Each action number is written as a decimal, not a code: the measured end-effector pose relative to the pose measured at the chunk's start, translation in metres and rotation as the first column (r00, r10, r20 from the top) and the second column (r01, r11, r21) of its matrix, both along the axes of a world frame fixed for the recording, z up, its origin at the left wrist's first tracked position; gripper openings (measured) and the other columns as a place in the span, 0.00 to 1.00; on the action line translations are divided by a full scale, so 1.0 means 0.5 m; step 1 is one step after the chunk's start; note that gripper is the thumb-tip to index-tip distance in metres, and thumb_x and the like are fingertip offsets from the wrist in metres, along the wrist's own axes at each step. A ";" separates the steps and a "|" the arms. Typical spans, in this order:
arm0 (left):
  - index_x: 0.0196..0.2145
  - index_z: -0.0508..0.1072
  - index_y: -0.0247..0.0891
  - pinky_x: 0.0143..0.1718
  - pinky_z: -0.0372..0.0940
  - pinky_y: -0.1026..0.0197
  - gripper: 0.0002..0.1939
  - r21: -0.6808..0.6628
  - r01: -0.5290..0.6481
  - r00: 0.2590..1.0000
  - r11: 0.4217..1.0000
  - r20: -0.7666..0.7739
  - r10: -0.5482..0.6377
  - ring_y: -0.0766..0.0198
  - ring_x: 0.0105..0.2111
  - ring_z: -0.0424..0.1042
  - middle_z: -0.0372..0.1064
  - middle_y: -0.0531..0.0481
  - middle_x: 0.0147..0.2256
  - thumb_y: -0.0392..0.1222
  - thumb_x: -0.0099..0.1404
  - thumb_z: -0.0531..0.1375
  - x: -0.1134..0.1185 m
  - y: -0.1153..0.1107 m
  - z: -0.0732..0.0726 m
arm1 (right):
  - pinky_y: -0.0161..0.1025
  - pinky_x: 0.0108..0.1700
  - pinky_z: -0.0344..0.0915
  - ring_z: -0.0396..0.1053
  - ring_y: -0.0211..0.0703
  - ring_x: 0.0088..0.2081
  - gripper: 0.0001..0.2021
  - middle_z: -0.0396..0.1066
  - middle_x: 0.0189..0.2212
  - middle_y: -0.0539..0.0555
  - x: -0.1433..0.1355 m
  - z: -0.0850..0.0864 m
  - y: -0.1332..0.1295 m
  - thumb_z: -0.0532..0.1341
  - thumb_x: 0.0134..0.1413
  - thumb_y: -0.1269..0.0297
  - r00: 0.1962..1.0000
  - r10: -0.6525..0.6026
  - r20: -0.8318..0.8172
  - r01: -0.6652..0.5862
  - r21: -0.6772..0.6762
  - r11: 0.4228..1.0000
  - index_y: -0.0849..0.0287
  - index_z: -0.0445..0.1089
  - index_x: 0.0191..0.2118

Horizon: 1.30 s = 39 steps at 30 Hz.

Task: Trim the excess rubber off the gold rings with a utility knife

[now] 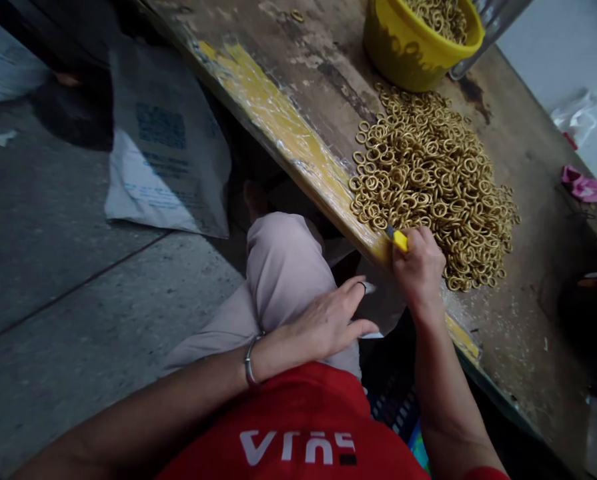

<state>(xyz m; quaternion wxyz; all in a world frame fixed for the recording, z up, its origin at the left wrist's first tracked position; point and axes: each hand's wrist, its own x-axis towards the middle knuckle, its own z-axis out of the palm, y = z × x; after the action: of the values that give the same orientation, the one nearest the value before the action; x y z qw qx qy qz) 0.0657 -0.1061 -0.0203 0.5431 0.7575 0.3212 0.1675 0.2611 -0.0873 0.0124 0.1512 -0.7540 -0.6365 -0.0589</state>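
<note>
The right hand's grip is closed around a slim yellow tool with a dark tip at the near edge of a worn brown desk, beside a heap of small gold-coloured rings. The left hand hovers by that edge, thumb and fingers parted; whether it holds anything is unclear. A round yellow plastic bowl stands beyond the heap.
</note>
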 end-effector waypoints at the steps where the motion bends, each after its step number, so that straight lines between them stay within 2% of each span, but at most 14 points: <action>1: 0.45 0.70 0.36 0.42 0.71 0.54 0.16 -0.030 -0.050 0.998 0.998 0.034 0.051 0.56 0.38 0.76 0.73 0.38 0.51 0.41 0.62 0.67 0.000 0.005 -0.001 | 0.38 0.33 0.58 0.63 0.40 0.31 0.05 0.69 0.31 0.53 0.004 0.008 -0.005 0.59 0.58 0.68 0.994 0.002 -0.111 0.003 0.051 0.999 0.58 0.72 0.34; 4: 0.38 0.71 0.36 0.33 0.70 0.60 0.05 -0.188 -0.218 0.954 0.958 0.167 0.250 0.62 0.30 0.75 0.76 0.46 0.36 0.38 0.65 0.62 0.000 0.020 0.000 | 0.35 0.30 0.58 0.60 0.36 0.25 0.11 0.63 0.22 0.47 0.000 0.035 -0.026 0.62 0.59 0.60 0.843 -0.033 -0.536 0.080 0.066 0.995 0.57 0.68 0.27; 7: 0.36 0.70 0.36 0.31 0.70 0.63 0.03 -0.249 -0.330 0.855 0.911 0.331 0.400 0.64 0.31 0.76 0.77 0.48 0.34 0.38 0.66 0.61 -0.002 0.029 0.012 | 0.33 0.21 0.53 0.55 0.32 0.19 0.13 0.62 0.19 0.44 -0.025 0.052 -0.052 0.65 0.56 0.55 0.454 -0.106 -0.885 0.076 -0.080 0.994 0.58 0.68 0.28; 9: 0.35 0.70 0.37 0.32 0.69 0.64 0.05 -0.172 -0.370 0.826 0.913 0.388 0.408 0.65 0.30 0.75 0.76 0.50 0.32 0.39 0.66 0.63 -0.008 0.027 0.024 | 0.31 0.19 0.51 0.54 0.31 0.17 0.14 0.64 0.19 0.45 -0.049 0.054 -0.068 0.68 0.53 0.53 0.204 -0.146 -0.968 0.027 -0.143 0.989 0.58 0.69 0.30; 11: 0.34 0.71 0.37 0.31 0.68 0.65 0.07 -0.054 -0.397 0.835 0.916 0.392 0.385 0.66 0.28 0.73 0.75 0.51 0.29 0.39 0.64 0.66 -0.015 0.022 0.035 | 0.30 0.18 0.52 0.54 0.30 0.16 0.15 0.65 0.18 0.45 -0.075 0.051 -0.082 0.70 0.50 0.54 0.043 -0.185 -0.982 -0.003 -0.185 0.983 0.58 0.69 0.29; 16: 0.27 0.69 0.37 0.27 0.62 0.65 0.11 0.100 -0.455 0.859 0.885 0.311 0.407 0.68 0.24 0.67 0.70 0.54 0.23 0.39 0.61 0.68 -0.029 0.006 0.035 | 0.28 0.17 0.53 0.52 0.29 0.15 0.16 0.58 0.15 0.41 -0.130 0.043 -0.105 0.72 0.47 0.54 -0.141 -0.246 -0.959 -0.012 -0.247 0.969 0.58 0.67 0.28; 19: 0.27 0.71 0.37 0.25 0.61 0.65 0.09 -0.090 -0.464 0.841 0.882 0.270 0.470 0.68 0.22 0.66 0.69 0.54 0.22 0.40 0.60 0.68 -0.030 0.003 0.030 | 0.28 0.17 0.50 0.52 0.29 0.16 0.17 0.56 0.16 0.41 -0.140 0.037 -0.112 0.72 0.46 0.53 -0.163 -0.245 -0.956 -0.031 -0.243 0.969 0.57 0.65 0.27; 22: 0.31 0.73 0.36 0.21 0.61 0.67 0.07 -0.451 -0.327 0.834 0.830 0.276 0.479 0.69 0.19 0.66 0.68 0.56 0.21 0.41 0.59 0.66 -0.033 0.003 0.030 | 0.29 0.17 0.50 0.52 0.29 0.17 0.17 0.56 0.17 0.42 -0.138 0.032 -0.121 0.70 0.50 0.51 -0.121 -0.220 -0.968 -0.054 -0.214 0.975 0.57 0.65 0.27; 24: 0.32 0.73 0.35 0.19 0.61 0.68 0.08 -0.619 -0.217 0.828 0.755 0.293 0.478 0.70 0.18 0.66 0.70 0.55 0.21 0.42 0.58 0.65 -0.037 0.003 0.034 | 0.30 0.19 0.50 0.51 0.30 0.18 0.16 0.57 0.18 0.42 -0.134 0.032 -0.130 0.66 0.55 0.51 -0.005 -0.195 -0.981 -0.061 -0.194 0.979 0.57 0.66 0.29; 26: 0.32 0.73 0.34 0.19 0.63 0.68 0.09 -0.696 -0.172 0.819 0.697 0.292 0.494 0.71 0.18 0.67 0.73 0.53 0.23 0.43 0.58 0.66 -0.040 0.001 0.039 | 0.31 0.21 0.53 0.53 0.32 0.19 0.15 0.58 0.19 0.44 -0.130 0.035 -0.141 0.62 0.60 0.52 0.234 -0.139 -0.962 -0.064 -0.158 0.985 0.57 0.67 0.30; 29: 0.32 0.72 0.33 0.21 0.65 0.69 0.12 -0.723 -0.163 0.813 0.671 0.287 0.506 0.71 0.19 0.69 0.74 0.51 0.25 0.44 0.58 0.67 -0.045 -0.005 0.043 | 0.33 0.27 0.57 0.59 0.35 0.23 0.11 0.64 0.22 0.47 -0.124 0.038 -0.159 0.59 0.63 0.59 0.641 0.015 -0.767 -0.120 -0.081 0.989 0.58 0.69 0.31; 31: 0.32 0.72 0.33 0.22 0.66 0.69 0.13 -0.719 -0.155 0.811 0.678 0.300 0.503 0.71 0.20 0.69 0.73 0.53 0.24 0.45 0.58 0.68 -0.045 -0.010 0.044 | 0.34 0.30 0.59 0.64 0.37 0.27 0.06 0.69 0.26 0.49 -0.122 0.036 -0.168 0.58 0.61 0.67 0.805 0.122 -0.581 -0.187 -0.052 0.981 0.58 0.71 0.34; 34: 0.32 0.71 0.34 0.22 0.66 0.69 0.15 -0.719 -0.148 0.812 0.679 0.304 0.499 0.71 0.19 0.69 0.71 0.55 0.22 0.47 0.57 0.70 -0.046 -0.015 0.045 | 0.35 0.33 0.60 0.69 0.41 0.31 0.10 0.73 0.30 0.53 -0.119 0.027 -0.176 0.56 0.54 0.75 0.914 0.204 -0.350 -0.241 -0.065 0.968 0.58 0.73 0.39; 39: 0.33 0.70 0.35 0.24 0.66 0.68 0.15 -0.694 -0.137 0.834 0.707 0.305 0.461 0.70 0.21 0.68 0.69 0.56 0.21 0.48 0.57 0.69 -0.047 -0.017 0.047 | 0.35 0.33 0.59 0.70 0.42 0.31 0.11 0.73 0.32 0.54 -0.119 0.023 -0.176 0.56 0.55 0.76 0.970 0.189 -0.152 -0.211 -0.145 0.967 0.58 0.73 0.40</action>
<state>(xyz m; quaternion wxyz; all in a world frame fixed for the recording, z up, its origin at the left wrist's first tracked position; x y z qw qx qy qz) 0.0422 -0.1143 0.0033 0.7934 0.3969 0.3438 0.3080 0.2018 -0.1755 0.0238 0.1387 -0.6976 -0.7003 0.0597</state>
